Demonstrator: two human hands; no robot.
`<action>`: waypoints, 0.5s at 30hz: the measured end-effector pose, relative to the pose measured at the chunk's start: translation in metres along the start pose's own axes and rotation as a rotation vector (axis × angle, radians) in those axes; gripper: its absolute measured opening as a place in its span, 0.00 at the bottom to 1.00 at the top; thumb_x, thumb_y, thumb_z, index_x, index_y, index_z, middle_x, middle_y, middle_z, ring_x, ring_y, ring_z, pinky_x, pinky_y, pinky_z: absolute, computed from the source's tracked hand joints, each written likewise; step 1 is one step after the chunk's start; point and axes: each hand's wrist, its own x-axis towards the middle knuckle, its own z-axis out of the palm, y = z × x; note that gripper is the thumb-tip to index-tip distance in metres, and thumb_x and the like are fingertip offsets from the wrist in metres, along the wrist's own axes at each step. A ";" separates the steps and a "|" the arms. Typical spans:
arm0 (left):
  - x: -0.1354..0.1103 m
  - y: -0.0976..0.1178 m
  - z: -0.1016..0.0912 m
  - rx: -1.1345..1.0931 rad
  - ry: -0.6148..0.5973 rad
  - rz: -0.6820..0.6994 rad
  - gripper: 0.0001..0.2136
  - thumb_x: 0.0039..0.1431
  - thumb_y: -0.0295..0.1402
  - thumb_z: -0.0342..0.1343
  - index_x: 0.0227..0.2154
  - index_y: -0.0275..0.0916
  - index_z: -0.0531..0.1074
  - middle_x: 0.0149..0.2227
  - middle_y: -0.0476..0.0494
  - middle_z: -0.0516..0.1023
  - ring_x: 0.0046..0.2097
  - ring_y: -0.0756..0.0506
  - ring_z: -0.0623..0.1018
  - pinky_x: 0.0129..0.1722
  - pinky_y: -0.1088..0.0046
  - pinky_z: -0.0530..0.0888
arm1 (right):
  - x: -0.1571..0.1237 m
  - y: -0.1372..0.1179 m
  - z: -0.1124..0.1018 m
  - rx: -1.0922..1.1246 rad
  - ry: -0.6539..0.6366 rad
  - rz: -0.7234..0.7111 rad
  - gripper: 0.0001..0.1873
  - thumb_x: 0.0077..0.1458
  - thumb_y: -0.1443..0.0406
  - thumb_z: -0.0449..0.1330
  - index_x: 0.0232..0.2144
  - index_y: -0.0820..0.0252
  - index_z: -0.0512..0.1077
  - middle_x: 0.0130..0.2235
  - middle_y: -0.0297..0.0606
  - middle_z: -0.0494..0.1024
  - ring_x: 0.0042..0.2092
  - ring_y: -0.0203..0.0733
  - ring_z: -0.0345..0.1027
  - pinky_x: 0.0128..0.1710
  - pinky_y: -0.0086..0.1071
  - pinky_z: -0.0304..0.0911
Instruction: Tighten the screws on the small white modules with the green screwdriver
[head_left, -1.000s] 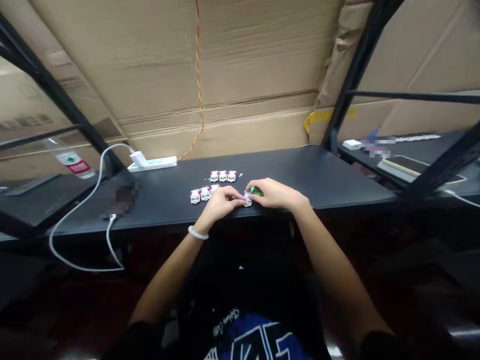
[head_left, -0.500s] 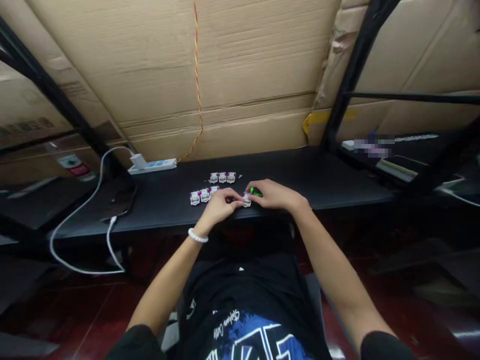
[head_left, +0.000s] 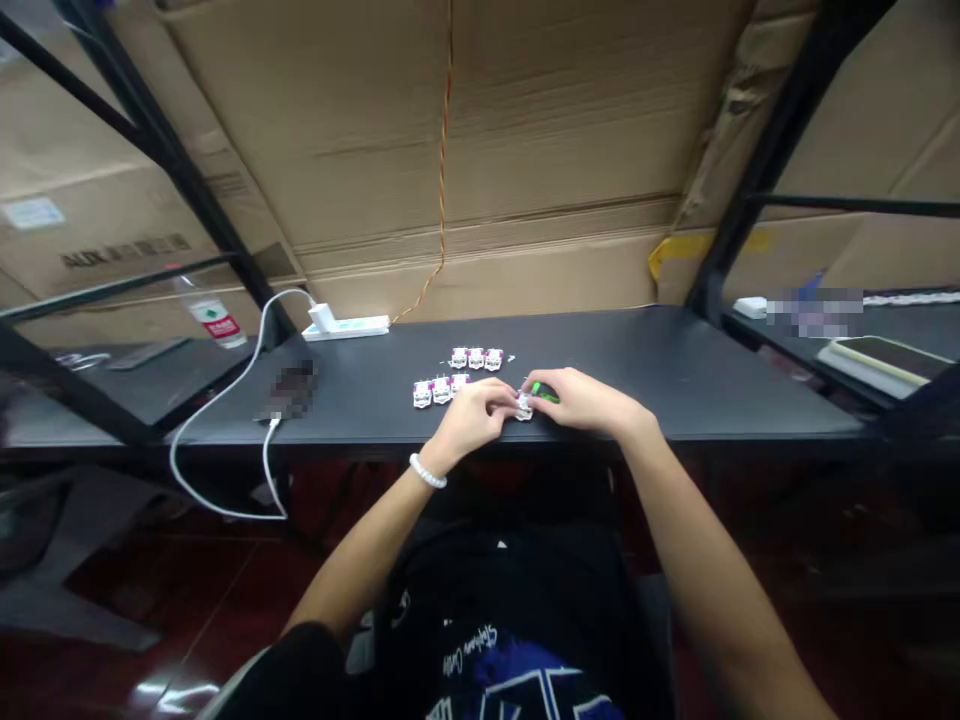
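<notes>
Left hand (head_left: 480, 412) is pinching a small white-and-purple plastic piece (head_left: 524, 409) between nearly closed fingertips.
Right hand (head_left: 585, 400), mostly curled, is holding a bright-green object (head_left: 545, 392) and touching the piece's right side (long axis unclear); similar pieces (head_left: 441, 391) are lying beyond, leftward.

The left hand (head_left: 471, 418) and right hand (head_left: 589, 400) meet at a small white part (head_left: 524, 408) as I watch from afar, the right gripping a green object (head_left: 538, 389); white-and-purple pieces (head_left: 476, 359) line up beside and beyond the left.
</notes>
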 end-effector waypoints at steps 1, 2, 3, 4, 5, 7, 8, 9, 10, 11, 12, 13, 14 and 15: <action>0.000 -0.001 -0.001 0.002 -0.003 0.005 0.10 0.61 0.19 0.61 0.33 0.40 0.85 0.42 0.43 0.87 0.44 0.44 0.85 0.48 0.66 0.82 | 0.000 0.000 0.000 0.002 0.002 -0.002 0.12 0.68 0.61 0.59 0.47 0.55 0.80 0.49 0.43 0.87 0.50 0.50 0.81 0.51 0.37 0.69; 0.000 -0.002 -0.001 0.003 -0.009 0.007 0.11 0.61 0.19 0.61 0.33 0.40 0.85 0.42 0.43 0.88 0.44 0.44 0.85 0.49 0.65 0.82 | 0.000 -0.001 -0.001 0.003 0.001 -0.003 0.12 0.68 0.61 0.59 0.47 0.56 0.80 0.49 0.43 0.87 0.50 0.50 0.81 0.51 0.37 0.69; 0.000 -0.003 -0.002 0.004 -0.017 0.009 0.11 0.62 0.20 0.60 0.33 0.40 0.85 0.42 0.43 0.88 0.44 0.44 0.85 0.51 0.64 0.82 | -0.001 -0.002 -0.001 0.001 -0.002 0.000 0.11 0.68 0.61 0.59 0.47 0.56 0.80 0.48 0.43 0.87 0.50 0.50 0.81 0.51 0.37 0.69; 0.001 -0.004 -0.003 0.005 -0.026 0.012 0.11 0.62 0.20 0.60 0.33 0.40 0.85 0.42 0.42 0.88 0.45 0.43 0.85 0.52 0.63 0.82 | -0.001 -0.002 -0.002 -0.002 -0.005 0.003 0.11 0.68 0.61 0.59 0.47 0.56 0.80 0.49 0.43 0.87 0.50 0.50 0.81 0.51 0.37 0.69; 0.001 -0.005 -0.005 0.006 -0.036 0.016 0.11 0.63 0.20 0.60 0.33 0.40 0.85 0.43 0.42 0.88 0.45 0.43 0.85 0.52 0.63 0.81 | -0.001 -0.003 -0.002 -0.006 -0.006 0.008 0.11 0.68 0.62 0.59 0.47 0.56 0.80 0.49 0.43 0.87 0.50 0.50 0.81 0.51 0.37 0.69; 0.002 -0.005 -0.007 0.001 -0.061 0.026 0.10 0.63 0.21 0.60 0.34 0.40 0.85 0.43 0.41 0.88 0.46 0.43 0.85 0.53 0.62 0.81 | -0.001 -0.004 -0.003 -0.012 -0.010 0.014 0.11 0.68 0.62 0.59 0.47 0.55 0.80 0.49 0.43 0.87 0.50 0.50 0.81 0.51 0.37 0.69; 0.002 -0.005 -0.008 -0.003 -0.072 0.029 0.10 0.64 0.22 0.60 0.34 0.40 0.84 0.43 0.41 0.87 0.46 0.43 0.85 0.53 0.62 0.81 | -0.001 -0.004 -0.003 -0.012 -0.011 0.014 0.11 0.68 0.62 0.59 0.48 0.55 0.80 0.49 0.43 0.87 0.51 0.50 0.81 0.52 0.36 0.69; 0.002 -0.004 -0.009 -0.007 -0.082 0.030 0.09 0.64 0.22 0.60 0.34 0.40 0.84 0.44 0.41 0.87 0.47 0.43 0.85 0.54 0.61 0.81 | -0.001 -0.004 -0.003 -0.012 -0.010 0.012 0.11 0.68 0.62 0.59 0.48 0.55 0.80 0.49 0.42 0.87 0.51 0.49 0.81 0.52 0.36 0.69; 0.002 -0.003 -0.009 -0.009 -0.089 0.029 0.09 0.65 0.23 0.60 0.34 0.40 0.84 0.44 0.41 0.87 0.47 0.43 0.85 0.54 0.61 0.81 | -0.001 -0.004 -0.003 -0.012 -0.009 0.012 0.12 0.68 0.61 0.59 0.48 0.55 0.80 0.49 0.42 0.87 0.51 0.49 0.81 0.52 0.36 0.69; 0.002 -0.002 -0.009 -0.011 -0.096 0.030 0.09 0.65 0.23 0.60 0.34 0.40 0.83 0.46 0.41 0.87 0.48 0.43 0.85 0.54 0.61 0.81 | -0.001 -0.004 -0.002 -0.014 -0.008 0.013 0.12 0.68 0.61 0.59 0.48 0.55 0.80 0.49 0.43 0.87 0.50 0.49 0.81 0.51 0.36 0.69; 0.002 -0.001 -0.009 -0.011 -0.101 0.033 0.09 0.65 0.23 0.59 0.34 0.40 0.83 0.48 0.41 0.86 0.49 0.42 0.85 0.55 0.60 0.81 | -0.001 -0.004 -0.002 -0.018 -0.007 0.011 0.12 0.68 0.61 0.59 0.48 0.55 0.80 0.49 0.43 0.87 0.50 0.50 0.81 0.51 0.36 0.68; 0.002 -0.001 -0.009 -0.011 -0.104 0.038 0.09 0.65 0.23 0.59 0.35 0.40 0.82 0.51 0.40 0.86 0.51 0.42 0.84 0.56 0.59 0.80 | -0.001 -0.003 -0.002 -0.021 -0.004 0.005 0.12 0.69 0.61 0.59 0.48 0.56 0.79 0.49 0.43 0.87 0.50 0.50 0.81 0.50 0.36 0.68; 0.002 0.000 -0.008 -0.010 -0.106 0.042 0.09 0.65 0.22 0.59 0.35 0.40 0.82 0.54 0.40 0.85 0.54 0.41 0.84 0.59 0.58 0.79 | -0.001 -0.003 -0.002 -0.025 -0.002 -0.001 0.12 0.69 0.61 0.59 0.48 0.56 0.79 0.49 0.44 0.87 0.50 0.50 0.81 0.50 0.35 0.68; 0.001 0.000 -0.008 -0.010 -0.110 0.045 0.08 0.65 0.22 0.59 0.35 0.40 0.82 0.57 0.39 0.84 0.57 0.40 0.83 0.61 0.57 0.78 | -0.001 -0.003 -0.002 -0.030 -0.002 -0.005 0.12 0.69 0.62 0.58 0.48 0.57 0.79 0.49 0.44 0.87 0.50 0.50 0.81 0.49 0.35 0.68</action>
